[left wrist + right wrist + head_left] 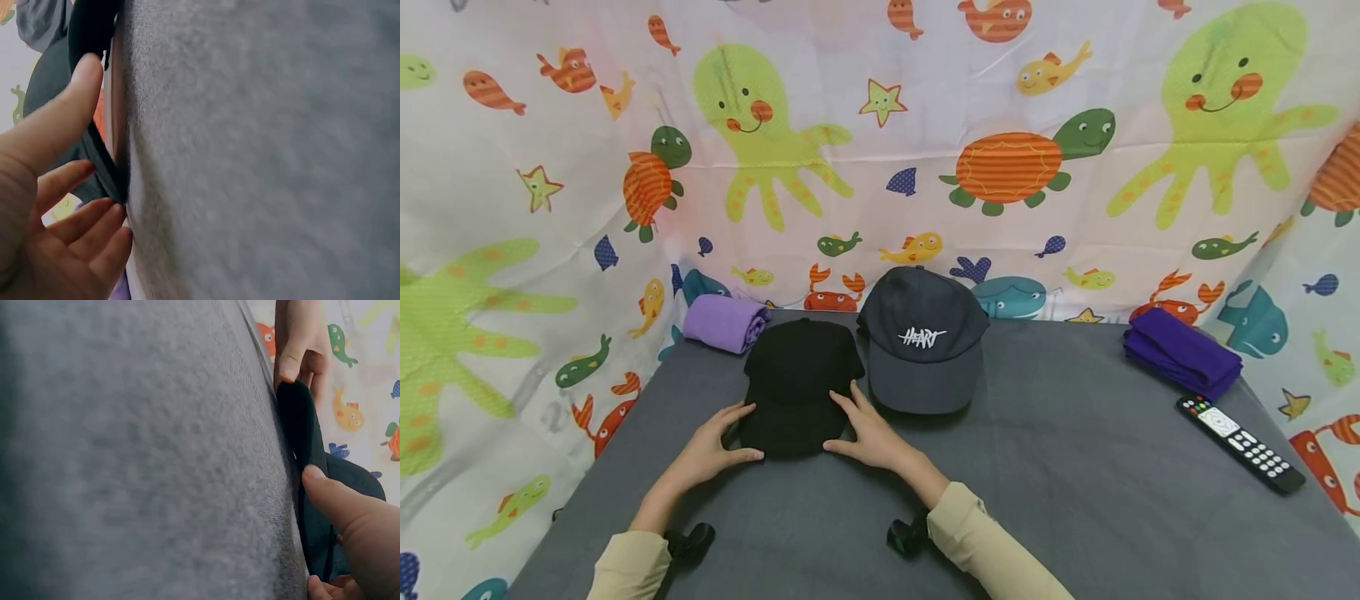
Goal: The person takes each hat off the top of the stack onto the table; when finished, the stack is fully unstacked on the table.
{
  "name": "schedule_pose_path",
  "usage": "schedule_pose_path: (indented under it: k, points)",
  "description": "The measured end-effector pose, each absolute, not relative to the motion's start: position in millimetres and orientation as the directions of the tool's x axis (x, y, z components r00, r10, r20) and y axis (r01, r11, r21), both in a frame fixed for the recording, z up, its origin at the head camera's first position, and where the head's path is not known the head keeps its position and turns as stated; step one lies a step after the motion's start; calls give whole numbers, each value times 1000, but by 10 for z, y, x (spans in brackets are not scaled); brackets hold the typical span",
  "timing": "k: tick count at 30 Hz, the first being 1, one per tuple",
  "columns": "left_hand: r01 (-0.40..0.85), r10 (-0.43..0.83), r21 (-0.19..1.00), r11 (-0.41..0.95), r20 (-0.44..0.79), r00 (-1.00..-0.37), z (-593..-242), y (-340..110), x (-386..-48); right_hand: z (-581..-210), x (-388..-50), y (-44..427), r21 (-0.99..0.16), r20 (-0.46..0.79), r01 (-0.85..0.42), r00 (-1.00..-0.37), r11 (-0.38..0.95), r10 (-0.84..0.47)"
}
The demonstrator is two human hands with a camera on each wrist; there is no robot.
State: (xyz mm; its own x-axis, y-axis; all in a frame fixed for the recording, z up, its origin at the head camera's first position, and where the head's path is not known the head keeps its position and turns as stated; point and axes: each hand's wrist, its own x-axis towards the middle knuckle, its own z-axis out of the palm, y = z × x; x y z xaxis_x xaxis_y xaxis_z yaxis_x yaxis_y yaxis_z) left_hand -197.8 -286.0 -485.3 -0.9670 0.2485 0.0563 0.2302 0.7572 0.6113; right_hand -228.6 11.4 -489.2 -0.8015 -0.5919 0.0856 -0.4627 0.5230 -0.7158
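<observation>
A black cap (801, 362) lies on the grey table, brim towards the person. My left hand (711, 446) holds its left side, thumb at the brim's front corner and fingers further back. On the other side my right hand (872, 433) grips it, thumb at the front corner and fingers spread along the edge. The left wrist view shows the left hand (62, 194) with bent fingers at the dark brim (103, 159). In the right wrist view, the right thumb presses the brim (300, 422), and the right hand (369, 544) partly hides the cap.
A dark navy cap (925, 333) with white lettering stands just right of the black cap. Behind on the left lies a folded lilac cloth (722, 322). At the far right are a folded purple cloth (1183, 350) and a black remote control (1240, 442). A patterned curtain (880, 183) hangs behind.
</observation>
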Motion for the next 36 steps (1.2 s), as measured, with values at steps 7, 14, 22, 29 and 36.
schedule_pose_path:
  k: [7,14,22,29,36]
  points:
    - [214,222,605,766,63,-973,-4846,-2807,-2111,-4905,-2360,56,-702,117,-444,-843,556,-525]
    - [179,207,622,762,28,-978,-4827,-2803,-2242,-4903,-2429,-38,-658,86,-422,-865,624,-494]
    - [137,181,617,775,-9,-983,-4824,-2777,-2454,-4858,-2548,-125,-552,82,-401,-899,731,-431]
    - [117,188,637,762,-45,-981,-4795,-2759,-2597,-4881,-2575,-173,-531,121,-394,-912,751,-392]
    - [126,225,666,736,-64,-972,-4749,-2765,-2653,-4895,-2571,-188,-552,108,-369,-921,748,-375]
